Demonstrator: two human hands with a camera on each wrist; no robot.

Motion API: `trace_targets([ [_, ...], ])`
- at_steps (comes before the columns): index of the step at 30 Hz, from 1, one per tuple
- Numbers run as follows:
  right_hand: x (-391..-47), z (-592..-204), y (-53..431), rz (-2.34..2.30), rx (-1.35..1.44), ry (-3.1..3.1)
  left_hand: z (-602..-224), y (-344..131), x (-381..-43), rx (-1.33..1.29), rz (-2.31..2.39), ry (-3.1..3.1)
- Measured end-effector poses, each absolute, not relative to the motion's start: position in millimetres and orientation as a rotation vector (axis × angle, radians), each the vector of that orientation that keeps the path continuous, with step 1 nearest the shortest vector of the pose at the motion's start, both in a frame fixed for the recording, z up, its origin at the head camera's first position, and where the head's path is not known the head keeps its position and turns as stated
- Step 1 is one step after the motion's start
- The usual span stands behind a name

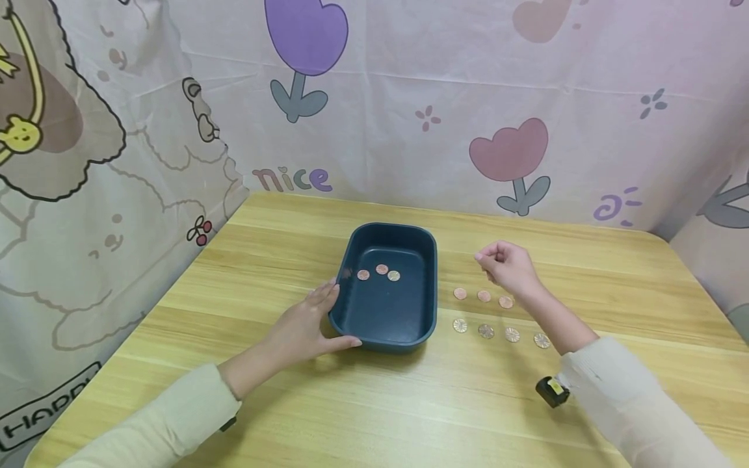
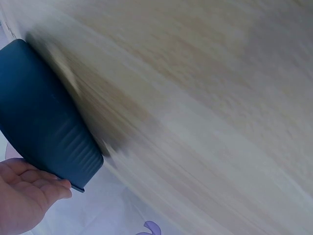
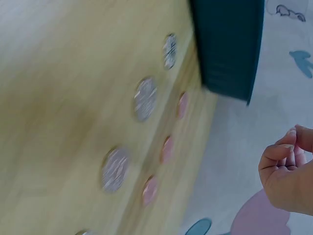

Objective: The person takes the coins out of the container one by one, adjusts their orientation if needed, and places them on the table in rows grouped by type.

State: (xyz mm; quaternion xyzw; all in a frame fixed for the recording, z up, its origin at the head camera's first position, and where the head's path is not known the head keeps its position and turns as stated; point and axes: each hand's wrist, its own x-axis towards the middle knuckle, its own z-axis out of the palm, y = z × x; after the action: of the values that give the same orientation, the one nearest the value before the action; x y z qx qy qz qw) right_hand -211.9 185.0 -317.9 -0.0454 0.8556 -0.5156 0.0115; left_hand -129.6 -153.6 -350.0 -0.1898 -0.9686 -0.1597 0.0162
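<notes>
A dark blue rectangular tray (image 1: 389,312) stands on the wooden table, with three small round coins (image 1: 381,269) lying on its floor. My left hand (image 1: 307,322) holds its near left corner, thumb along the front rim and fingers on the side wall. In the left wrist view, the fingers (image 2: 36,188) rest against the tray's ridged outer side. To the right of the tray, my right hand (image 1: 509,266) is raised above the table, thumb and forefinger tips together. I cannot tell whether anything is pinched between them. Below it are reddish coins (image 1: 484,296) and silvery coins (image 1: 486,331).
The loose coins form two rows, three reddish ones behind several silvery ones (image 3: 115,169). The table (image 1: 398,409) reaches back to a printed cloth (image 1: 398,149), and another stretch of cloth hangs at the left.
</notes>
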Motion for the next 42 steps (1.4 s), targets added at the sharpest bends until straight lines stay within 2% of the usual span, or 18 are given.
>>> trace_targets([
  [12, -227, -316, 117, -1.721, -0.286, 2.539, -350, -155, -129, -0.592, -0.496, -3.007],
  [22, -244, -339, 73, -1.573, -0.440, 2.546, -351, -156, -130, -0.599, -0.512, -3.009],
  [42, -259, -363, 46, -0.732, -0.312, 2.797, -353, -155, -130, -0.601, -0.514, -2.979],
])
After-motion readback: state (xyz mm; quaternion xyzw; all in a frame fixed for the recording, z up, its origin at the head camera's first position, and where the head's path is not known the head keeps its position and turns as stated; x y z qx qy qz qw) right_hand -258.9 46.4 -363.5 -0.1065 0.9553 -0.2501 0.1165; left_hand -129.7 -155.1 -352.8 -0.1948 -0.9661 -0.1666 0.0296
